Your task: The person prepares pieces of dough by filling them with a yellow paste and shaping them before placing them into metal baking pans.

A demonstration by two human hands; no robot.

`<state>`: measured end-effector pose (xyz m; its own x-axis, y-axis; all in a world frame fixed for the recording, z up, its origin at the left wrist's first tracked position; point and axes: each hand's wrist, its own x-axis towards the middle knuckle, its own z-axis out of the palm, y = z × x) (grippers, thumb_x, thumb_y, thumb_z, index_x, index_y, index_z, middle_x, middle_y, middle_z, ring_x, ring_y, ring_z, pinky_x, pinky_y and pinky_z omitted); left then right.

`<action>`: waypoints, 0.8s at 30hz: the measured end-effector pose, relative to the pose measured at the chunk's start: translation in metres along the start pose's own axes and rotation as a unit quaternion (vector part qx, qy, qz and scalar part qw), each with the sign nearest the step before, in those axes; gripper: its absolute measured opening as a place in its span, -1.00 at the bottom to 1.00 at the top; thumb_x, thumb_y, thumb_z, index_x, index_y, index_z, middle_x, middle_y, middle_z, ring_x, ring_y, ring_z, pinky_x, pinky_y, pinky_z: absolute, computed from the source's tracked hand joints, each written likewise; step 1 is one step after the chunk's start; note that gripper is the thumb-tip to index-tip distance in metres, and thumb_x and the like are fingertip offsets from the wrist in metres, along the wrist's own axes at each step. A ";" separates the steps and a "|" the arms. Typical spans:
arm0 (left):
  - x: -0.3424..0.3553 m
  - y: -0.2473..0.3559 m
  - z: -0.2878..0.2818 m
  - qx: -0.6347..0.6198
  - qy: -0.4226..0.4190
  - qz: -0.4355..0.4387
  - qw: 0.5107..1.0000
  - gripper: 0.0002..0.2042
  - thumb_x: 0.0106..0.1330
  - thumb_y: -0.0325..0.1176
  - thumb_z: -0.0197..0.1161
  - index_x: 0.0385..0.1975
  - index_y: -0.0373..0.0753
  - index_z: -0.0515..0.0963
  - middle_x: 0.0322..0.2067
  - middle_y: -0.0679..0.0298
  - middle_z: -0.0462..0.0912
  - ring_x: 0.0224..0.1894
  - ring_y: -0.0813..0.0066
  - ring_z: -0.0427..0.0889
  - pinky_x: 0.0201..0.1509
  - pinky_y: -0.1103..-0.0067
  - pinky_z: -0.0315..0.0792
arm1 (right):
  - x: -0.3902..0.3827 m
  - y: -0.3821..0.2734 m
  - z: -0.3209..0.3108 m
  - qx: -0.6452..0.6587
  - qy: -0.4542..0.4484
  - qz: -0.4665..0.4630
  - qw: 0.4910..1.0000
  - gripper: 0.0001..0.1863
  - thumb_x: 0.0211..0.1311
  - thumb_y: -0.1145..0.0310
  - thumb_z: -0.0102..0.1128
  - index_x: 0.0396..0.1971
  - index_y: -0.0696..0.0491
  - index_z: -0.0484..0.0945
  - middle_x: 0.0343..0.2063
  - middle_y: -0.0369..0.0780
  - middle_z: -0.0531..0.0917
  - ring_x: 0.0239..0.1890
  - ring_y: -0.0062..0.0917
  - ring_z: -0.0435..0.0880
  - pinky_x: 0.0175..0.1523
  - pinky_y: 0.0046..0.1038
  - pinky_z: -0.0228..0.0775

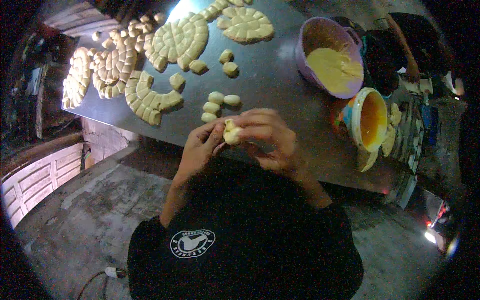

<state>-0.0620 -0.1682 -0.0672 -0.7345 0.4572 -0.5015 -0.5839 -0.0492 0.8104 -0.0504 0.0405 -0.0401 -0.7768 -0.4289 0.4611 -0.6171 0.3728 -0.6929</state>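
Observation:
Near the front edge of the metal table, my left hand (202,145) and my right hand (267,135) grip a small pale piece of dough (231,134) between their fingertips; my right hand is slightly blurred. Just beyond my hands lie several smooth, oval dough pieces (215,97). Farther back and to the left are cut dough slabs in segments, among them an arched one (137,97) and a rounded one (177,40), with loose chunks (230,68) beside them.
At the right stand a purple basin (309,35) with a pale yellow mixture and a tub (355,117) of orange liquid, with flat pale scraps (387,137) beside it. Dark clutter lies beyond them. A white panelled surface (42,172) is at the lower left, and a cable (90,282) below.

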 end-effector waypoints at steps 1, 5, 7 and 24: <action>-0.009 0.018 0.022 -0.024 0.027 0.016 0.999 -0.63 0.36 -0.16 0.14 -0.01 -0.32 0.48 -0.06 0.25 0.54 -0.03 0.58 0.51 0.02 0.64 0.42 | -0.009 -0.008 -0.009 -0.050 0.037 -0.018 0.998 -0.41 -0.09 0.51 0.33 0.06 -0.03 0.44 -0.03 -0.10 0.51 0.13 -0.26 0.43 0.09 -0.28 0.39; -0.017 0.013 0.081 -0.045 0.052 0.312 0.948 -0.57 0.17 -0.37 0.36 0.03 -0.30 0.42 -0.02 0.23 0.50 0.01 0.48 0.49 0.05 0.59 0.42 | -0.055 -0.034 -0.046 0.184 0.144 0.079 0.969 -0.57 -0.02 0.50 0.34 -0.07 0.06 0.50 0.01 -0.04 0.49 0.10 -0.27 0.46 0.11 -0.32 0.38; -0.020 0.010 0.109 -0.052 0.053 0.360 0.930 -0.57 0.14 -0.40 0.38 0.00 -0.32 0.42 -0.04 0.24 0.50 0.01 0.47 0.49 0.04 0.57 0.44 | -0.070 -0.034 -0.043 0.222 0.231 0.022 0.947 -0.64 0.01 0.48 0.38 -0.15 0.14 0.52 -0.03 -0.03 0.51 0.04 -0.33 0.51 0.04 -0.38 0.43; -0.057 0.045 0.187 0.185 0.041 0.561 0.806 -0.50 -0.11 -0.16 0.48 -0.17 -0.31 0.60 -0.28 0.15 0.51 -0.24 0.39 0.58 -0.25 0.58 0.52 | -0.099 -0.078 -0.107 -0.114 0.347 -0.124 0.923 -0.66 0.09 0.25 0.33 -0.17 0.13 0.61 -0.16 -0.05 0.61 -0.17 -0.31 0.63 -0.11 -0.36 0.51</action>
<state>0.0182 -0.0298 0.0544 -0.7571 0.2479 0.6044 0.5960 -0.1166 0.7945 0.0613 0.1417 0.0279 -0.4522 0.0749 0.8888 -0.7359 0.5317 -0.4192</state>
